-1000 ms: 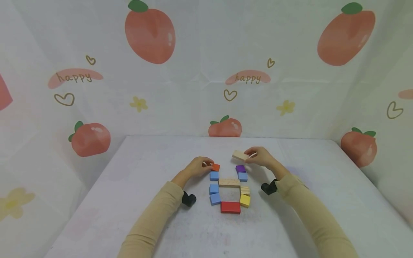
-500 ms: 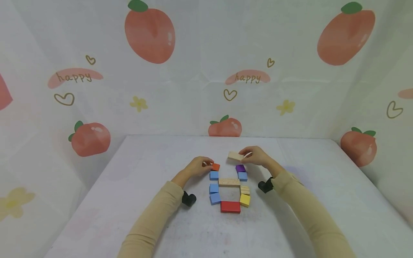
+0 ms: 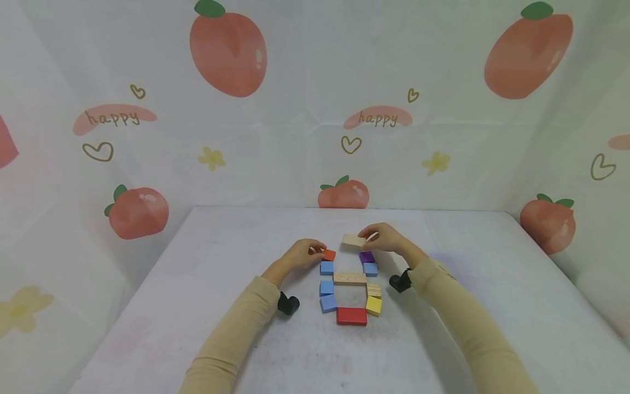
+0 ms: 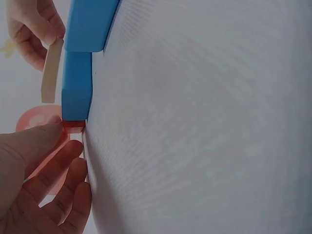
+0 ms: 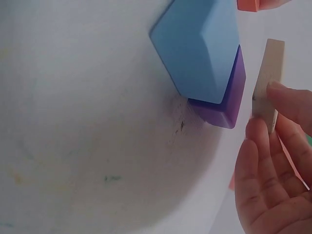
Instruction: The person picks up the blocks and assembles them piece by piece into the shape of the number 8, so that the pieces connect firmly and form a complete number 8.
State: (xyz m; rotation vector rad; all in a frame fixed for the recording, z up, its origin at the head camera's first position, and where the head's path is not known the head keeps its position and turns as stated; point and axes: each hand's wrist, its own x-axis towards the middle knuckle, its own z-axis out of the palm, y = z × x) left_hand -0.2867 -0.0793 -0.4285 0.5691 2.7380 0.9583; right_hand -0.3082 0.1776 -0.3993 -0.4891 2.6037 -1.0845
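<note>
My right hand [image 3: 386, 239] pinches one end of a plain wooden block [image 3: 351, 242] between thumb and fingers. In the right wrist view the block [image 5: 268, 80] is raised off the table, past the purple block [image 5: 229, 105]. My left hand [image 3: 301, 254] has its thumb and fingertips at the left side of an orange block [image 3: 328, 255], which lies at the far end of the left column. In the left wrist view the thumb meets this block [image 4: 74, 126], and a blue block [image 4: 77, 85] hides most of it.
Two columns run toward me: blue blocks [image 3: 327, 268] on the left; purple, blue [image 3: 370, 269], striped wood [image 3: 373, 290] and yellow [image 3: 373, 306] on the right. A wooden block [image 3: 350, 279] bridges them midway. A red block [image 3: 351, 316] lies across the near end.
The right hand has moved left with the wooden block, bringing it over the gap between the orange and purple blocks. The left hand has stayed at the orange block.
</note>
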